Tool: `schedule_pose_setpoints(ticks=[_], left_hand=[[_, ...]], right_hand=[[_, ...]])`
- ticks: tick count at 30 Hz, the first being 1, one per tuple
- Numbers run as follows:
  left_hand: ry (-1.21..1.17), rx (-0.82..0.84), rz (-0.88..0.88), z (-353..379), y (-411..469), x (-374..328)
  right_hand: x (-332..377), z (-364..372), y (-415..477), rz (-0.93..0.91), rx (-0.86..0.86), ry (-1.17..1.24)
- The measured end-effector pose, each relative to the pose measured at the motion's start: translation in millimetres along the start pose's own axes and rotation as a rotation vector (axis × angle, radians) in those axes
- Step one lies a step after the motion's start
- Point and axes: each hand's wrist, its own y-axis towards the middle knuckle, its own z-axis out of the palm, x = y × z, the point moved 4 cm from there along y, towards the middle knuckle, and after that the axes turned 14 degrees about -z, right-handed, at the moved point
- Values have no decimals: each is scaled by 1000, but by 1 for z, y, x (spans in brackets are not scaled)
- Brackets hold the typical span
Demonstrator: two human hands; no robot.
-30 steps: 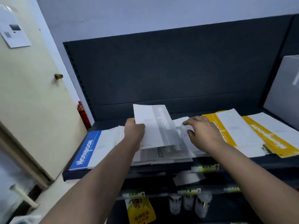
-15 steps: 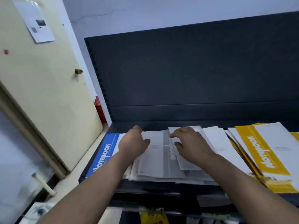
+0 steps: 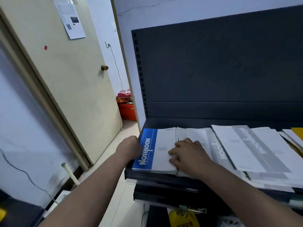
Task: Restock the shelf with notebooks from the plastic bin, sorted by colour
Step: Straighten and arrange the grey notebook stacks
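Leftmost, a cream door (image 3: pixel 65 82) fills the view from nine to eleven o'clock. A paper notice (image 3: pixel 69 18) is taped high on it, and a round knob (image 3: pixel 104 68) sits toward its right edge. Past the door's edge, low on the floor, is a red container (image 3: pixel 127 110) with blurred contents. A thin cable (image 3: pixel 114 61) runs down the wall above it.

Left hand (image 3: pixel 129 149), about eight o'clock of centre: set against the left side of the blue notebook (image 3: pixel 146 151). Only the back of the hand and the wrist show. The fingers are hidden, so whether it grips or merely touches cannot be told.

Blue notebook: tops a stack at the left end of the shelf (image 3: pixel 164 177), cover up. A blue band reading "Notebook" runs along its left side; the rest is white.

Right hand (image 3: pixel 188 156), near six o'clock of centre: palm down, fingers spread wide and flat. It lies across the seam where the blue stack meets the grey notebooks (image 3: pixel 246 149), pressing on the covers and holding nothing.

Grey notebooks: at the blue stack's three o'clock, touching it. Several overlap, and the top ones are skewed.

Yellow notebook (image 3: pixel 297 132): a corner at the frame's right edge, three o'clock, cut off.

Dark back panel (image 3: pixel 213 71) rises behind the shelf, twelve to two o'clock. Under the shelf at six o'clock hangs a yellow tag (image 3: pixel 183 218) with unreadable print.
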Motion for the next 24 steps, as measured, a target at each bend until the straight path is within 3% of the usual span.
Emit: schedule_pose_setpoints(ticks=[15, 20, 24], left_hand=[[-463, 363, -118, 7, 14, -19], [-426, 306, -69, 4, 17, -25], [-538, 154, -50, -11, 22, -8]], right_hand=[[9, 8, -3, 117, 0, 133], [5, 4, 2, 166, 8, 160], [3, -12, 10, 203, -127, 311]])
